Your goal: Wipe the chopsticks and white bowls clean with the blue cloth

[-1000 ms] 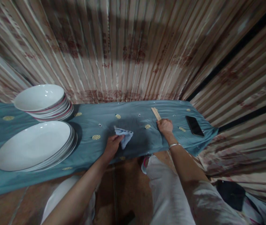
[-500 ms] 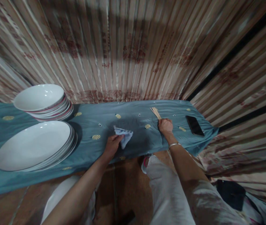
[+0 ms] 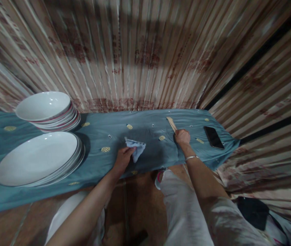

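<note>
Between the fingers of my left hand (image 3: 123, 158) is a folded light-blue cloth (image 3: 137, 149), pinched at its left edge and hanging over the table's front part. My right hand (image 3: 182, 137) is closed around the lower end of a bundle of chopsticks (image 3: 171, 123). The pale, thin sticks point away from me and a little to the left, their far ends close together. A silver bangle circles the right wrist. Both hands are over the teal patterned tablecloth (image 3: 119, 121), with the cloth and the chopsticks apart from each other.
On the left, a stack of white bowls (image 3: 45, 106) with red-lined rims stands behind a stack of white oval plates (image 3: 37, 159). A black phone (image 3: 213, 137) lies right of my right hand. Pleated curtains (image 3: 135, 51) hang behind the table and at the right.
The chopsticks' far ends have drawn closer together into a neater bundle, and my right hand has shifted very slightly right. The left hand with the cloth has barely moved.
</note>
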Available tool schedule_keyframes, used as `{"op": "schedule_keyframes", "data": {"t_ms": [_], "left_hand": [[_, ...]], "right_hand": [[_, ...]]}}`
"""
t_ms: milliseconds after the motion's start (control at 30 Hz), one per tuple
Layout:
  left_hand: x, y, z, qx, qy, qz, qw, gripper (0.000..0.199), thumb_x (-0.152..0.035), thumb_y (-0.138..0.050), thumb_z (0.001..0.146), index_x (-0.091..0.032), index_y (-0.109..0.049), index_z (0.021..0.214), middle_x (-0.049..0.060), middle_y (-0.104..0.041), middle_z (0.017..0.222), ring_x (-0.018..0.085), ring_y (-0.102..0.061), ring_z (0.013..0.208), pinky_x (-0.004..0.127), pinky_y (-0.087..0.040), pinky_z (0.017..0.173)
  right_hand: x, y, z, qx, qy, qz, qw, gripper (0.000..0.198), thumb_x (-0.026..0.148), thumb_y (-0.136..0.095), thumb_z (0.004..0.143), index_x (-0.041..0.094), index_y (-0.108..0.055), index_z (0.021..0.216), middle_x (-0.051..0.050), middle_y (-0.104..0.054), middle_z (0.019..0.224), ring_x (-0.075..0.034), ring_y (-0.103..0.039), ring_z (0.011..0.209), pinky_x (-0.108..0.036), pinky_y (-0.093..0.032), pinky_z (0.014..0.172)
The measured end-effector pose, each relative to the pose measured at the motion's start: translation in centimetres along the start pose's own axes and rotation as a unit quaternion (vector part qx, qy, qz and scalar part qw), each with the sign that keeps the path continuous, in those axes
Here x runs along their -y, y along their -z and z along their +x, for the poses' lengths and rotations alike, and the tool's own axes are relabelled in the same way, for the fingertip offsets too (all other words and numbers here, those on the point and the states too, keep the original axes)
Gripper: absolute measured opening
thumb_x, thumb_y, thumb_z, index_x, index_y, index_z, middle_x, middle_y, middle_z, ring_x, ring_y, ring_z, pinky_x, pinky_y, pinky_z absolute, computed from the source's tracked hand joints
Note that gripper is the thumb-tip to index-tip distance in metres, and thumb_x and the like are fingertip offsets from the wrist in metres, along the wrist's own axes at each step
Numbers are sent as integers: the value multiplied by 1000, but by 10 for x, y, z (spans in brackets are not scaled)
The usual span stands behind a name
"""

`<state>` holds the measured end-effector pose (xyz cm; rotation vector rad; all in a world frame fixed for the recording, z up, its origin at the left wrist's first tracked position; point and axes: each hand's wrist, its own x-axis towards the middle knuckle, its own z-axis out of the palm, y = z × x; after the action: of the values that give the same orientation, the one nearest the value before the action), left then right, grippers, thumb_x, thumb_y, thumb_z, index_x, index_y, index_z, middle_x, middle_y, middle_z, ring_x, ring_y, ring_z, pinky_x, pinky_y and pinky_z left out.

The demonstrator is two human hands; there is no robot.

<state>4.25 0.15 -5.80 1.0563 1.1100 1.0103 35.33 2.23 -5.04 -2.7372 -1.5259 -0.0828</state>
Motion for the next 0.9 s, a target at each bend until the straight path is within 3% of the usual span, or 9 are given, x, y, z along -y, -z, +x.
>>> {"op": "schedule_keyframes", "data": {"t_ms": [133, 600, 900], "left_hand": [[0, 0, 0, -7, 7, 5, 1000, 31, -46, -72, 56, -15, -71, 64, 2, -66, 59, 16, -57, 61, 28, -40, 64], [1, 0, 0, -2, 10, -7, 1000, 30, -44, -73, 57, -15, -71, 65, 2, -67, 60, 17, -58, 62, 28, -42, 66], [-1, -1, 0, -8, 10, -4, 1000, 32, -47, -73, 54, -16, -71, 63, 2, -67, 58, 17, -57, 62, 28, -42, 64]], "right_hand": [[0, -1, -1, -22, -34, 5, 999, 32, 21, -39, 91, 8, -68, 95, -23, -66, 101, -27, -63, 100, -32, -46, 83], [3, 1, -4, -21, -45, 6, 999, 42, 38, -39, 93, 7, -67, 98, -22, -66, 101, -29, -62, 100, -33, -46, 81], [2, 4, -1, -17, -50, 11, 999, 41, 33, -39, 93, 4, -66, 101, -23, -66, 100, -28, -63, 98, -33, -46, 80]]}}
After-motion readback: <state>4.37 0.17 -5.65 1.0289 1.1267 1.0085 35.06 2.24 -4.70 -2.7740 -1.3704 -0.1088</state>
